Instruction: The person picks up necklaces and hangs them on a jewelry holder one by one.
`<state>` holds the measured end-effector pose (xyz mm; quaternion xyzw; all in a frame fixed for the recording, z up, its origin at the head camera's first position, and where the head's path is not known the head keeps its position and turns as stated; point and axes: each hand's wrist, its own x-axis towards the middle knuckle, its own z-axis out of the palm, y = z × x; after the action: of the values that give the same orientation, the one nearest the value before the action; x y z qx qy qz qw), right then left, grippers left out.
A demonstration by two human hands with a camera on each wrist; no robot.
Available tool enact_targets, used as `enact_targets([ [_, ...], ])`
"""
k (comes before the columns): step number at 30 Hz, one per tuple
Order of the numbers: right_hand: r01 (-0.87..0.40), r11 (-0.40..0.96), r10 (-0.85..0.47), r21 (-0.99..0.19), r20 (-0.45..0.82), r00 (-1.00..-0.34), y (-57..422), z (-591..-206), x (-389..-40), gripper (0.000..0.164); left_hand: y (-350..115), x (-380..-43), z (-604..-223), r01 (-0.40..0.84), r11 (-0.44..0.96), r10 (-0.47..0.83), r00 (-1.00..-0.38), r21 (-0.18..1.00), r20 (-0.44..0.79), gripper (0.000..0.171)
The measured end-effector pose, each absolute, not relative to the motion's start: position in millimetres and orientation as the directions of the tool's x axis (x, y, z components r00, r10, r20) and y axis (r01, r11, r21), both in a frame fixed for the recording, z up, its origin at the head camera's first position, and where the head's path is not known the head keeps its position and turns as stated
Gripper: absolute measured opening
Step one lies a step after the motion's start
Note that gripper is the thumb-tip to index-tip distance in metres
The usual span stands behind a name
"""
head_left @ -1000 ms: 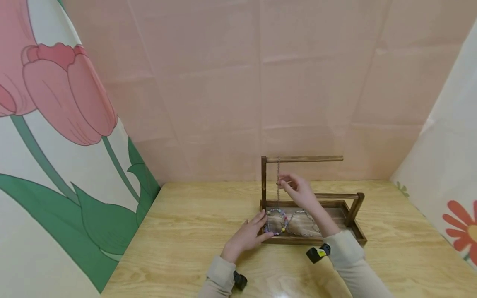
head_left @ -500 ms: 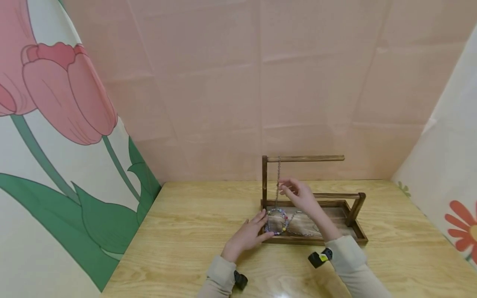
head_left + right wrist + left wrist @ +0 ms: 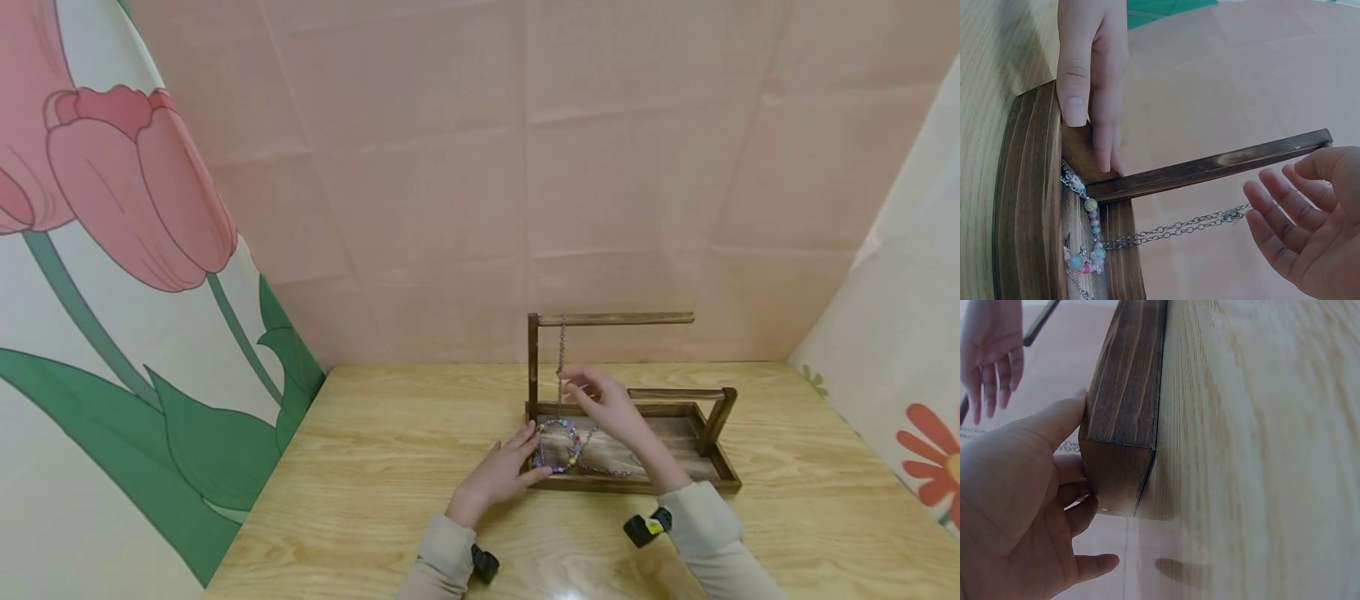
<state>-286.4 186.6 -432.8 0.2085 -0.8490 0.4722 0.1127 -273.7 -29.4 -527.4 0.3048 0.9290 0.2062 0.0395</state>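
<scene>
The necklace (image 3: 562, 343) is hanging from the bar (image 3: 630, 318) just beside the right hand (image 3: 603, 402), whose fingertips are lying apart; whether they are touching it is unclear, since they are hiding part. The left hand (image 3: 495, 475) is resting, fingers spread, against the tray's (image 3: 600, 485) left end.

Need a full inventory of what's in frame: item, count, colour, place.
Table: one, light wood, foreground.
Tray: one, dark brown, on table.
Posts: two, dark brown, tray ends.
Bars: two, dark brown, one atop each post.
Hanging chain: one, silver-grey, over higher bar.
Bead string: one, multicoloured, tray's left end.
Tray chain: count unclear, silver-grey, right of beads.
Backdrop: one, pinkish, behind table.
Side panels: two, white with printed flowers, left and right.
Wrist cameras: two, black, one per wrist.
Sleeves: two, beige, both forearms.
Left hand: one, bare, on tray's left end.
Right hand: one, bare, beside hanging chain.
</scene>
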Motion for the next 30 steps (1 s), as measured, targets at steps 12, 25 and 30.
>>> enact_targets([
  [12, -0.483, 0.476, -0.295, -0.735, 0.384, -0.875, 185.3, -428.7, -276.0, 0.026, -30.8, -275.1, -527.3, 0.549, 0.733, 0.578, -0.814, 0.402, 0.058, 0.07],
  [25, -0.475, 0.478, -0.301, -0.739, 0.371, -0.879, 194.0, -456.5, -279.9, 0.023, -30.1, -274.3, -528.1, 0.558, 0.731, 0.585, -0.809, 0.393, 0.06, 0.071],
  [30, -0.44, 0.478, -0.314, -0.76, 0.321, -0.894, 189.2, -444.2, -263.7, 0.023, -29.6, -273.5, -527.9, 0.559, 0.733, 0.583, -0.81, 0.388, 0.065, 0.07],
])
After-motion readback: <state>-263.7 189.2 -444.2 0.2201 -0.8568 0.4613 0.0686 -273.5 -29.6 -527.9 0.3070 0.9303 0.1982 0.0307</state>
